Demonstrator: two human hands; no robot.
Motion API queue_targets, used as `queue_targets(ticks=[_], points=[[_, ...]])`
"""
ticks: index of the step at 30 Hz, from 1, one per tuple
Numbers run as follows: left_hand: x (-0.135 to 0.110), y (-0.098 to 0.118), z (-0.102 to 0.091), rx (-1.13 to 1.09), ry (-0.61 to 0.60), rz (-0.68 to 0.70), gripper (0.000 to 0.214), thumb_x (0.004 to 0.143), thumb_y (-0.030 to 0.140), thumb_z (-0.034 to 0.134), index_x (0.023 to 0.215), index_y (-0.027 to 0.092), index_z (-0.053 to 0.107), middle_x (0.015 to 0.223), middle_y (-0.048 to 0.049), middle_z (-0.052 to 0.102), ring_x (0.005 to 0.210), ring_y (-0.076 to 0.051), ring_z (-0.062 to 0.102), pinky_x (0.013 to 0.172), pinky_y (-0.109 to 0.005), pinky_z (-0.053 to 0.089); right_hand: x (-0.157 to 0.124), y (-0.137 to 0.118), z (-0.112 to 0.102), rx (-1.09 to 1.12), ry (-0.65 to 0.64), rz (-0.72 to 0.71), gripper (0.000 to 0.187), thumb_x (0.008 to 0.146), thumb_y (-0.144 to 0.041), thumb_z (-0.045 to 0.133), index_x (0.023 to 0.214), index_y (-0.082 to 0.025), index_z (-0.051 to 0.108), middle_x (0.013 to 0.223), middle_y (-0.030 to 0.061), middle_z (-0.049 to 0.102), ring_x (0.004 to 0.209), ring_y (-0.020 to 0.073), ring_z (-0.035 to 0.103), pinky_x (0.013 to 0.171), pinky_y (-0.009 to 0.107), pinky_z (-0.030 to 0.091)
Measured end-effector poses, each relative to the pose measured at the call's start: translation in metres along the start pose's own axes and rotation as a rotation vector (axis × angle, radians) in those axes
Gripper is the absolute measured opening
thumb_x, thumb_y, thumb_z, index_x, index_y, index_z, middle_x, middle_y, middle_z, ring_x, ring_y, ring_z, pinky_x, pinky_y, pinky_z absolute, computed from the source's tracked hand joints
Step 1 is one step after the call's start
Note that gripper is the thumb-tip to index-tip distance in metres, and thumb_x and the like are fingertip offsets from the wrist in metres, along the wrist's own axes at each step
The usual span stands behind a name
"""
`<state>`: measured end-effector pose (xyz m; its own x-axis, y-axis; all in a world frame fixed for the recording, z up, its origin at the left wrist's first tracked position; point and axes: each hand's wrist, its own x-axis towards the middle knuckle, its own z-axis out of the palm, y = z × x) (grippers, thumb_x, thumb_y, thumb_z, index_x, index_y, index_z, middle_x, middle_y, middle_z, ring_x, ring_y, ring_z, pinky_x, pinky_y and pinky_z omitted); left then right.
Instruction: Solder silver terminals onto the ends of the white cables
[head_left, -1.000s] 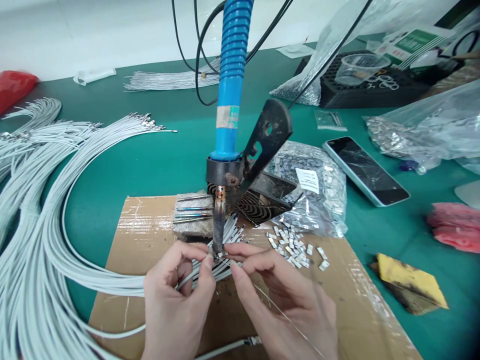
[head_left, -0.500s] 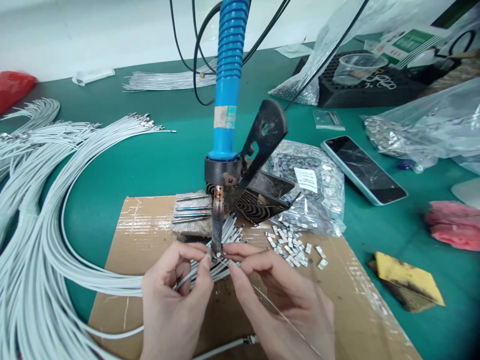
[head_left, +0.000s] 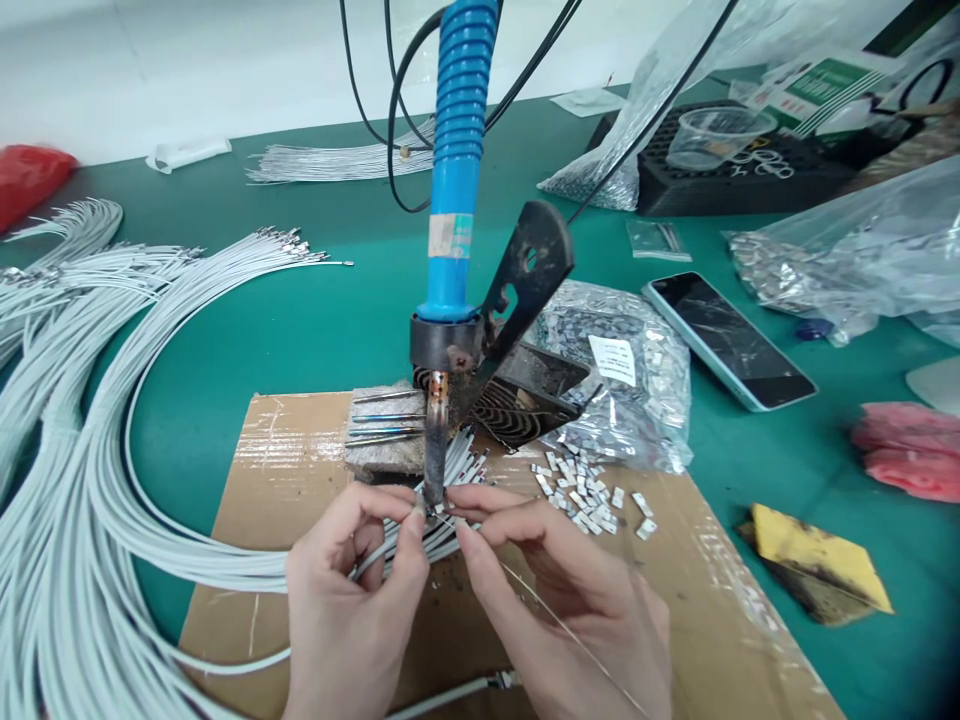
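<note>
A soldering iron [head_left: 450,260] with a blue handle hangs tip down in a black stand [head_left: 529,260]. Just left of its tip, my left hand [head_left: 360,590] is closed in a pinch on a white cable's end, mostly hidden by the fingers. My right hand [head_left: 577,590] pinches a thin solder wire [head_left: 574,640], whose tail runs down to the lower right. Between the fingertips, a small shiny metal piece sits right under the iron's tip. Behind the hands lies a bundle of white cables [head_left: 457,465] with tinned ends.
Small metal terminals [head_left: 589,495] lie scattered on the cardboard [head_left: 277,440]. Thick bundles of white cable [head_left: 97,420] fill the left side. A phone [head_left: 727,340], a bag of parts [head_left: 611,375] and a yellow sponge [head_left: 817,560] are at right. Another cable [head_left: 450,695] lies near the front.
Almost nothing has changed. Both hands keep their pinch under the iron's tip, and the whole view has shifted very slightly.
</note>
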<state>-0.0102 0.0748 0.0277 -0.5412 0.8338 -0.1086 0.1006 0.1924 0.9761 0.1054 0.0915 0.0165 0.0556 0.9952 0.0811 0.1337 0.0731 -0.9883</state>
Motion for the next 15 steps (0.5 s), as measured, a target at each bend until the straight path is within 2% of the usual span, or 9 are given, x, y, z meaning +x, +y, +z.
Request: queue_targets(ticks=[3, 8, 12, 15], points=[[0.0017, -0.0037, -0.0033, 0.009, 0.005, 0.002, 0.012, 0.076, 0.014, 0.072, 0.067, 0.022, 0.069, 0.064, 0.0016, 0.072, 0.068, -0.015, 0.07, 0.046, -0.014, 0.046, 0.0009, 0.0011, -0.0018, -0.019, -0.029, -0.013, 0.015, 0.086, -0.019, 0.072, 0.072, -0.025, 0.069, 0.1, 0.0016, 0.083, 0.084, 0.0169, 0.08, 0.079, 0.021, 0.061], [0.0059, -0.0094, -0.0086, 0.026, -0.108, -0.001, 0.012, 0.075, 0.012, 0.075, 0.069, 0.021, 0.071, 0.069, -0.0003, 0.076, 0.066, -0.015, 0.07, 0.045, -0.015, 0.046, 0.0016, 0.0049, -0.0051, -0.043, -0.089, -0.036, 0.015, 0.088, -0.019, 0.07, 0.074, -0.024, 0.068, 0.102, 0.0018, 0.083, 0.088, 0.0165, 0.081, 0.078, 0.019, 0.062], [0.0034, -0.0055, -0.0043, 0.01, -0.022, -0.014, 0.012, 0.076, 0.014, 0.073, 0.067, 0.021, 0.069, 0.063, 0.0013, 0.072, 0.066, -0.015, 0.07, 0.048, -0.015, 0.048, 0.0004, 0.0069, -0.005, -0.069, -0.076, -0.055, 0.015, 0.089, -0.018, 0.069, 0.076, -0.025, 0.067, 0.102, 0.001, 0.082, 0.092, 0.0165, 0.08, 0.081, 0.02, 0.061], [0.0016, -0.0017, -0.0007, 0.01, -0.008, -0.029, 0.011, 0.074, 0.016, 0.073, 0.065, 0.021, 0.068, 0.063, 0.0004, 0.072, 0.063, -0.016, 0.069, 0.044, -0.016, 0.045, -0.0004, 0.0073, -0.0045, -0.083, -0.071, -0.062, 0.014, 0.089, -0.018, 0.069, 0.077, -0.025, 0.067, 0.104, 0.002, 0.082, 0.094, 0.0175, 0.08, 0.081, 0.021, 0.061]])
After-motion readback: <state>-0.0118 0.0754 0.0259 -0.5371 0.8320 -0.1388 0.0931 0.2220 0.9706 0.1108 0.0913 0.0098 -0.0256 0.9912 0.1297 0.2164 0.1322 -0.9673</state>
